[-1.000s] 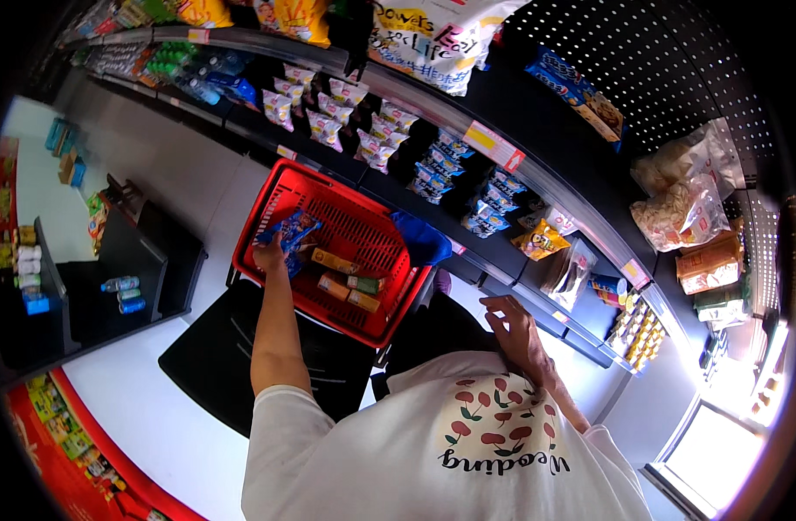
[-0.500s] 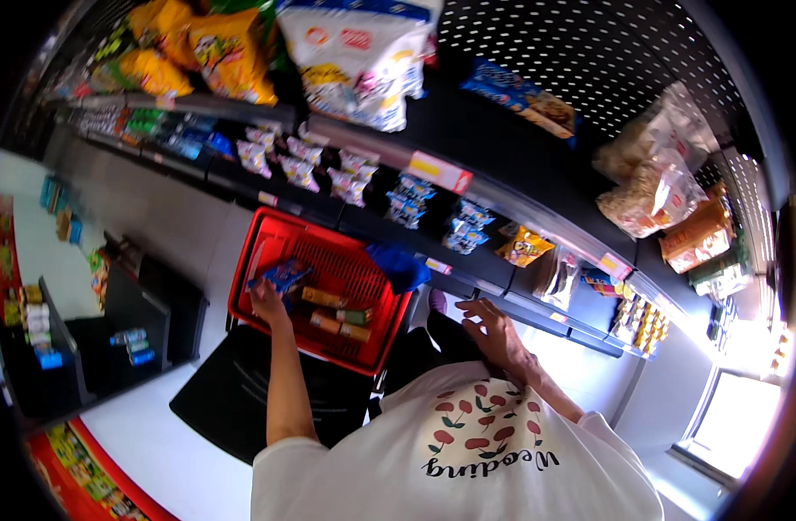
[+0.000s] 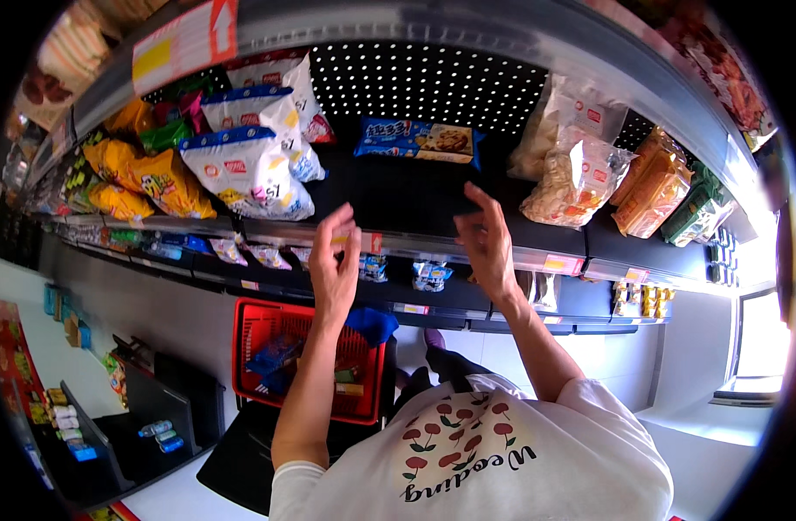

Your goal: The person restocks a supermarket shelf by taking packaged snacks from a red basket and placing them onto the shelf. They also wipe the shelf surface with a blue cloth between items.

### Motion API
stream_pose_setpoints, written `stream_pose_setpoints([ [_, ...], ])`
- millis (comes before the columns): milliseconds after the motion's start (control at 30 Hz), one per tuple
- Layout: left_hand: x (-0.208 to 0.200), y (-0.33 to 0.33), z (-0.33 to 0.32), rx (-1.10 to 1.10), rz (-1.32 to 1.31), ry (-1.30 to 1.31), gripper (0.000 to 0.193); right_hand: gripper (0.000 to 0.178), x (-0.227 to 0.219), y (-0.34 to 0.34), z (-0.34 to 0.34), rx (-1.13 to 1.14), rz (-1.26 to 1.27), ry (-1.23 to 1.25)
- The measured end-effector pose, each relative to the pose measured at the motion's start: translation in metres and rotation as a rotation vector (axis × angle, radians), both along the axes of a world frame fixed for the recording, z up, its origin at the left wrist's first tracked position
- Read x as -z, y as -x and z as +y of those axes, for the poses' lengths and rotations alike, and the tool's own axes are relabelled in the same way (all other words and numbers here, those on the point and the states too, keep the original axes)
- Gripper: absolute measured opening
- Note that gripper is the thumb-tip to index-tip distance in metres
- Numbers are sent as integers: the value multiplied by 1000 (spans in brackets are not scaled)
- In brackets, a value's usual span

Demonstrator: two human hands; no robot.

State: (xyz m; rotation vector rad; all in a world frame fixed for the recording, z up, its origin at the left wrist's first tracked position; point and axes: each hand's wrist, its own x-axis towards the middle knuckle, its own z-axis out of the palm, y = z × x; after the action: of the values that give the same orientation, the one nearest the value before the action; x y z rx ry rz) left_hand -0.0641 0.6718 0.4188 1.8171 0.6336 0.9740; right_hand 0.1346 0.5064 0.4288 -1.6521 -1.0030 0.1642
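Both of my hands are raised in front of the shelf, apart from each other and holding nothing. My left hand (image 3: 335, 265) is at the shelf's front edge, fingers apart, just below the white and blue snack bags (image 3: 246, 174). To its right, my right hand (image 3: 487, 247) also has its fingers apart over the edge. Between and beyond them lies a blue cookie packet (image 3: 419, 142) flat at the back of the black shelf (image 3: 389, 195). Behind my left forearm stands a red shopping basket (image 3: 241, 352) with blue packets (image 3: 278, 354) and small boxes (image 3: 350, 388) inside.
Yellow snack bags (image 3: 146, 178) fill the shelf's left side. Clear bags of pale snacks (image 3: 573, 178) and brown packets (image 3: 648, 191) stand right. A lower shelf holds small blue packs (image 3: 431, 276). Overhead runs another shelf edge (image 3: 398, 19). A blue cloth-like item (image 3: 372, 325) hangs at the basket.
My left hand has left the blue packet in the basket and risen to the shelf. My right hand has moved forward to the shelf edge. The view has shifted toward the upper shelf.
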Motion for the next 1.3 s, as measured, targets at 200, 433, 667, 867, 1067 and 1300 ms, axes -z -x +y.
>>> stream_pose_setpoints([
  [200,16,-103,67,-19,100,-24,60,65,35,-74,29,108,289,-71],
  [433,26,-148,111,-85,117,266,65,60,30,-89,54,-47,511,-8],
  [667,20,-132,92,-55,-37,583,44,39,40,-93,52,-85,552,-132],
  [867,-6,-53,42,87,-74,667,25,29,19,-73,29,-184,610,-250],
  [1067,-22,54,-42,78,-223,834,38,26,-20,4,-11,-211,422,-93],
  [1300,1,208,-108,-299,-167,1049,45,36,12,101,-33,-631,444,99],
])
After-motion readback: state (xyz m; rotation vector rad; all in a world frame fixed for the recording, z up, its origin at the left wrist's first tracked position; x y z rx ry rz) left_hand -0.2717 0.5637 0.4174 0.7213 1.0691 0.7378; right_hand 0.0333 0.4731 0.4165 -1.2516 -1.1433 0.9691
